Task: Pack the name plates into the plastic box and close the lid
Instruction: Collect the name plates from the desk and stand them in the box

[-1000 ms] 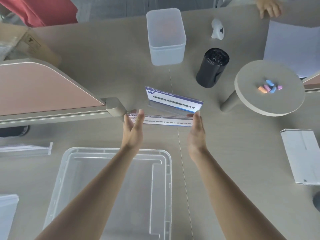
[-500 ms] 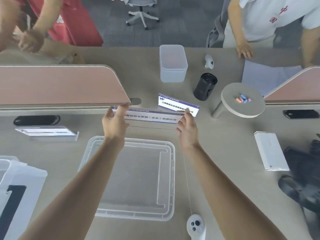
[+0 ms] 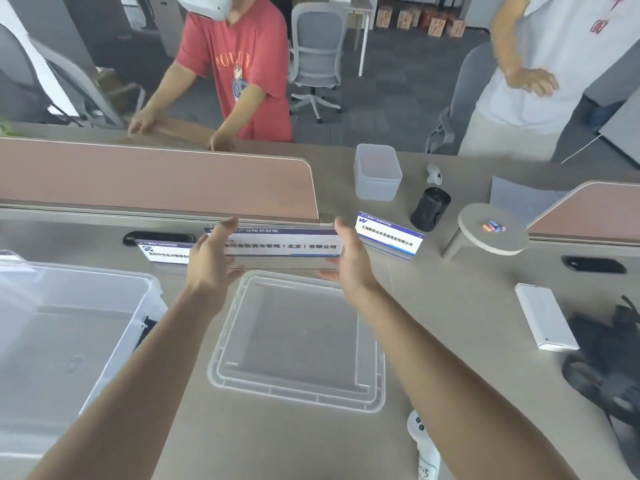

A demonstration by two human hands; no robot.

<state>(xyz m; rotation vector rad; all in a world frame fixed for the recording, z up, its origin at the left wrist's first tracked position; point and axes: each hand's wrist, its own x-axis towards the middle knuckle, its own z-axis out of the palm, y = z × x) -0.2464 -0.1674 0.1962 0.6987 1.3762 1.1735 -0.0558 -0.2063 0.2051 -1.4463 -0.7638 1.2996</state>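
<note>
A long clear acrylic name plate (image 3: 282,244) with a blue strip and dark lettering is held between my two hands above the desk. My left hand (image 3: 211,258) grips its left end and my right hand (image 3: 348,259) presses its right end. Just below it the clear box lid (image 3: 298,337) lies flat on the desk. The open clear plastic box (image 3: 69,341) stands at the left. A second name plate (image 3: 389,233) sits on the desk to the right, and a third name plate (image 3: 166,251) stands left of my left hand.
A pink desk divider (image 3: 156,178) runs behind my hands. A frosted tub (image 3: 376,171), a black roll (image 3: 430,208), a round stand (image 3: 491,233) with coloured bits and a white carton (image 3: 545,320) stand right. A white controller (image 3: 424,441) lies near my right forearm. Two people stand across the desk.
The view has tilted up and shifted, bringing the open box and the people into sight. Both hands have lifted the held name plate and carried it leftward, away from the right-hand plate.
</note>
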